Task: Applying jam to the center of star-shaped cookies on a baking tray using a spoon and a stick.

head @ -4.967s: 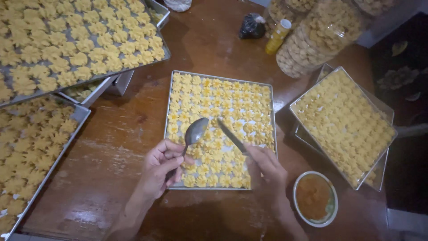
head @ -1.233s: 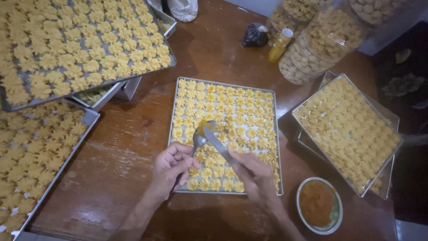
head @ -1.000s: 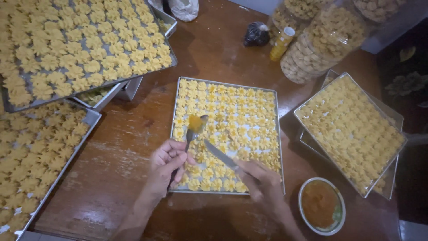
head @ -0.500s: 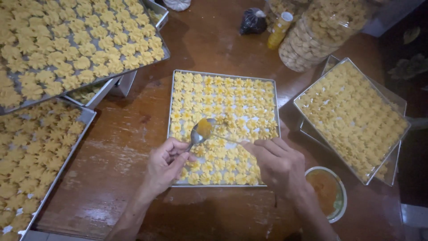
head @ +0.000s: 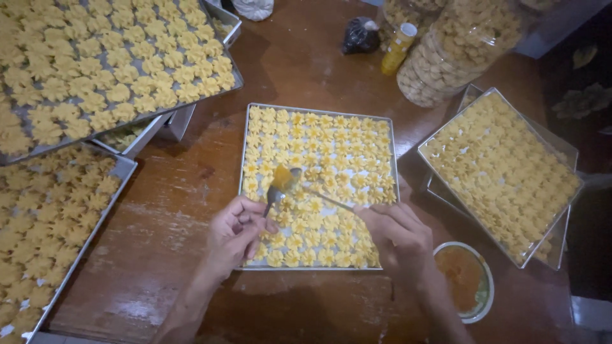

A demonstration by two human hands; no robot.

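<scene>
A metal tray (head: 242, 167) of small yellow flower-shaped cookies (head: 331, 146) lies in the middle of the brown wooden table. My left hand (head: 237, 230) holds a metal spoon (head: 280, 183) with orange filling in its bowl, above the tray's left part. My right hand (head: 396, 230) holds a thin knife (head: 322, 196) whose tip touches the spoon's bowl. Both hands hover over the tray's near edge.
A small bowl of orange filling (head: 464, 280) sits at the near right. More trays of cookies lie at the right (head: 500, 173), upper left (head: 102, 70) and lower left (head: 44, 216). Clear jars of cookies (head: 462, 44), a yellow bottle (head: 398, 46) and a dark bag (head: 361, 35) stand at the back.
The spoon now carries filling. My right hand pulled back toward the bowl and has returned, its knife tip now at the spoon.
</scene>
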